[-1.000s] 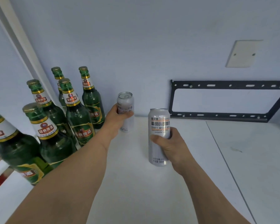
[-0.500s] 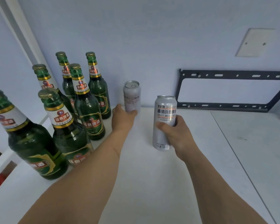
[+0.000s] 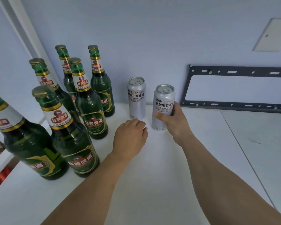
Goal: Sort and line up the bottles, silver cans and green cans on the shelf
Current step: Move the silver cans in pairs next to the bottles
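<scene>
Pale blue wall backs the white shelf [image 3: 152, 176]. At the left edge one green bottle [image 3: 23, 135] is cut off by the frame; six bottles show in all, standing left of the left hand [image 3: 130, 137]. Two silver cans show. The right hand [image 3: 173, 120] grips one silver can [image 3: 163, 101], hiding its lower side. The other can [image 3: 136, 96] stands free just beyond the left hand, whose fingers curl loosely, holding nothing.
</scene>
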